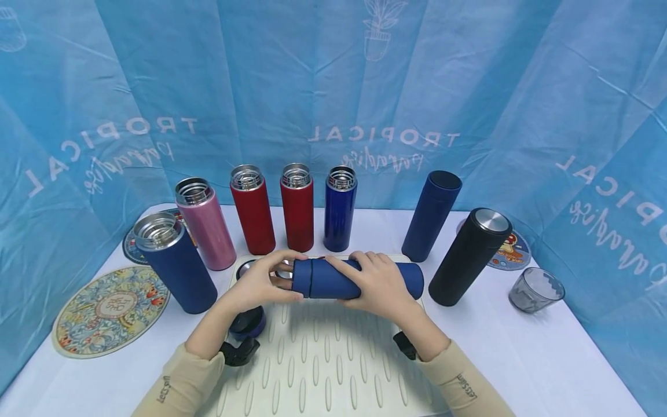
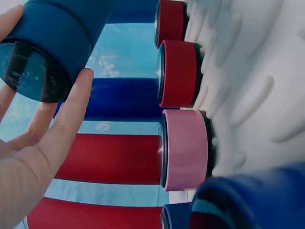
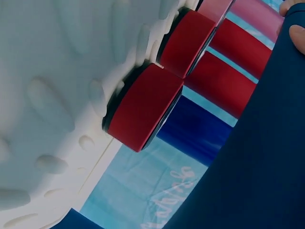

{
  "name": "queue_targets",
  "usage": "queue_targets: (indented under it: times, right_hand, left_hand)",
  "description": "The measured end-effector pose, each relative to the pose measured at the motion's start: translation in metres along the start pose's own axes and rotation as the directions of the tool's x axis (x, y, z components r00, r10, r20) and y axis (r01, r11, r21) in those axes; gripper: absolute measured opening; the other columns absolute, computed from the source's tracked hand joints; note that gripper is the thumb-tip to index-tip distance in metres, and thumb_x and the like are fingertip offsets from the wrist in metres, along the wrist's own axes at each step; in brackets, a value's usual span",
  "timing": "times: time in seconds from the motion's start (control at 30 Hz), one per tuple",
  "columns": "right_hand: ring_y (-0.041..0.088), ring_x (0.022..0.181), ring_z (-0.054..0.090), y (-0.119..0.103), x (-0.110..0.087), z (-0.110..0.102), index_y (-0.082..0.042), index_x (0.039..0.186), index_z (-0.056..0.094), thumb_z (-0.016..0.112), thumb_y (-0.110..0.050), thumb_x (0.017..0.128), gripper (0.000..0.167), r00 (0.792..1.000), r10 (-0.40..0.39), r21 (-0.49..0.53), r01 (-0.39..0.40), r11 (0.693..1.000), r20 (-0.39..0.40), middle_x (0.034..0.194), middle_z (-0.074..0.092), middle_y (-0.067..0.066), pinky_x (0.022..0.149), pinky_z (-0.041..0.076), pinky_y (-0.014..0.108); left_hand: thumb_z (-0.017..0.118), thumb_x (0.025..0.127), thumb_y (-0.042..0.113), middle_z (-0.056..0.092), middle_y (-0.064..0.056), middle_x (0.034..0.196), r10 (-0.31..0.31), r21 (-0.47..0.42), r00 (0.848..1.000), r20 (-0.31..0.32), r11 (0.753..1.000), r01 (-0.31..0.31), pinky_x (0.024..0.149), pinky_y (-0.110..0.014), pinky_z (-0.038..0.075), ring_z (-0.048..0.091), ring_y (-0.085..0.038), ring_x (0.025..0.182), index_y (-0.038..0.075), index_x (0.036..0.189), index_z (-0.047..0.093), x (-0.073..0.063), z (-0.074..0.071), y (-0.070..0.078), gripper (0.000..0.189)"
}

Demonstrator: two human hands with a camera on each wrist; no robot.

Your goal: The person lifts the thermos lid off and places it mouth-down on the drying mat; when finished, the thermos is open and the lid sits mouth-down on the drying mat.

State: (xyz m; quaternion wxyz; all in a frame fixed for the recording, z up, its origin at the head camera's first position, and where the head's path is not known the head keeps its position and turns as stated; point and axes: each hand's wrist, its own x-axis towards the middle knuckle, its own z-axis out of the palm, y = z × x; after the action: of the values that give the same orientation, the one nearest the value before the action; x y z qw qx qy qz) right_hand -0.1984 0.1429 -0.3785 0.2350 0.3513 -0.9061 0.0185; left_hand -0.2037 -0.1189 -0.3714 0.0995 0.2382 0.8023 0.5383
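Navy bottle (image 1: 325, 278) is hovering sideways over the white mat (image 1: 328, 359). Left hand (image 1: 263, 281) is pinching its lid (image 1: 302, 278), fingers and thumb on opposite sides; right hand (image 1: 377, 284) is wrapping round the body. Red lids (image 2: 180, 74) and a pink lid (image 2: 187, 150) are sitting on the mat. Two red bottles (image 1: 253, 217) and a shiny blue bottle (image 1: 340, 214) are standing uncapped behind, on the table (image 1: 521, 359). Black bottle (image 1: 464, 263) and glass (image 1: 537, 289) are standing at right.
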Motion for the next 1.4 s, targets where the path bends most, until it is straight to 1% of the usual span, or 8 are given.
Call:
queue_targets:
  times: [0.17, 0.63, 0.73, 0.9, 1.03, 1.13, 1.23, 1.4]
  right_hand:
    - [0.026, 0.089, 0.059, 0.003, 0.002, 0.002, -0.031, 0.137, 0.043, 0.079, -0.052, 0.062, 0.086, 0.998, -0.026, -0.033, 0.024, 0.999, -0.049, 0.106, 0.059, 0.008, 0.08, 0.049, 0.042]
    - [0.028, 0.089, 0.06, 0.007, 0.004, 0.004, -0.032, 0.138, 0.04, 0.079, -0.054, 0.062, 0.088, 0.994, -0.052, -0.088, 0.044, 0.995, -0.096, 0.107, 0.059, 0.009, 0.081, 0.049, 0.042]
    - [0.029, 0.088, 0.061, 0.009, 0.005, 0.003, -0.032, 0.138, 0.04, 0.078, -0.055, 0.061, 0.088, 0.994, -0.047, -0.097, 0.038, 0.995, -0.098, 0.107, 0.06, 0.01, 0.08, 0.05, 0.042]
    - [0.029, 0.09, 0.06, 0.014, 0.004, 0.0, -0.033, 0.138, 0.041, 0.078, -0.055, 0.061, 0.088, 0.995, -0.004, -0.088, -0.004, 0.996, -0.097, 0.108, 0.06, 0.009, 0.082, 0.049, 0.042]
    - [0.028, 0.092, 0.06, 0.016, 0.004, -0.004, -0.033, 0.137, 0.041, 0.078, -0.056, 0.062, 0.087, 0.995, 0.006, -0.071, -0.013, 0.997, -0.096, 0.109, 0.06, 0.009, 0.082, 0.049, 0.043]
    - [0.029, 0.091, 0.06, 0.016, 0.004, -0.005, -0.032, 0.137, 0.042, 0.077, -0.055, 0.062, 0.086, 0.995, -0.007, -0.074, -0.001, 0.997, -0.104, 0.109, 0.06, 0.009, 0.082, 0.049, 0.043]
    - [0.029, 0.09, 0.06, 0.016, 0.003, -0.004, -0.031, 0.136, 0.043, 0.078, -0.055, 0.061, 0.086, 0.992, -0.02, -0.083, 0.01, 0.996, -0.121, 0.108, 0.06, 0.01, 0.081, 0.05, 0.042]
    - [0.029, 0.089, 0.06, 0.015, 0.003, -0.003, -0.031, 0.137, 0.042, 0.079, -0.055, 0.061, 0.087, 0.991, -0.032, -0.096, 0.02, 0.995, -0.132, 0.108, 0.06, 0.01, 0.08, 0.05, 0.042]
  left_hand:
    - [0.078, 0.073, 0.021, 0.052, -0.017, 0.119, -0.072, -0.016, 0.997, -0.038, 0.997, 0.071, 0.081, -0.038, 0.053, 0.056, -0.029, 0.099, 0.016, 0.127, 0.051, 0.005, 0.0, -0.002, 0.061]
    - [0.072, 0.079, 0.021, 0.051, -0.02, 0.122, -0.129, -0.098, 0.989, -0.072, 0.988, 0.122, 0.074, -0.042, 0.055, 0.056, -0.031, 0.096, 0.013, 0.131, 0.049, 0.008, 0.004, -0.004, 0.057]
    - [0.072, 0.08, 0.024, 0.049, -0.019, 0.125, -0.109, -0.091, 0.992, -0.068, 0.991, 0.103, 0.076, -0.04, 0.054, 0.056, -0.031, 0.099, 0.017, 0.134, 0.046, 0.009, 0.004, -0.004, 0.061]
    - [0.076, 0.075, 0.019, 0.034, -0.015, 0.14, -0.002, -0.101, 1.0, -0.024, 0.995, 0.0, 0.087, -0.046, 0.048, 0.048, -0.037, 0.118, 0.026, 0.142, 0.031, 0.007, 0.001, -0.002, 0.081]
    - [0.076, 0.074, 0.007, 0.035, -0.013, 0.138, 0.095, -0.141, 0.995, -0.001, 0.985, -0.094, 0.089, -0.053, 0.044, 0.045, -0.037, 0.121, 0.02, 0.139, 0.035, 0.006, -0.001, -0.001, 0.078]
    - [0.073, 0.075, 0.001, 0.042, -0.011, 0.133, 0.142, -0.129, 0.99, -0.021, 0.981, -0.143, 0.09, -0.047, 0.046, 0.046, -0.032, 0.119, 0.013, 0.134, 0.042, 0.006, -0.001, -0.001, 0.068]
    - [0.074, 0.074, 0.001, 0.047, -0.013, 0.128, 0.126, -0.094, 0.991, -0.053, 0.987, -0.131, 0.086, -0.039, 0.05, 0.052, -0.031, 0.113, 0.011, 0.131, 0.045, 0.006, -0.001, -0.001, 0.065]
    - [0.075, 0.072, 0.003, 0.049, -0.017, 0.125, 0.041, -0.077, 0.996, -0.083, 0.996, -0.047, 0.08, -0.035, 0.053, 0.054, -0.034, 0.107, 0.015, 0.131, 0.045, 0.006, -0.001, 0.0, 0.067]
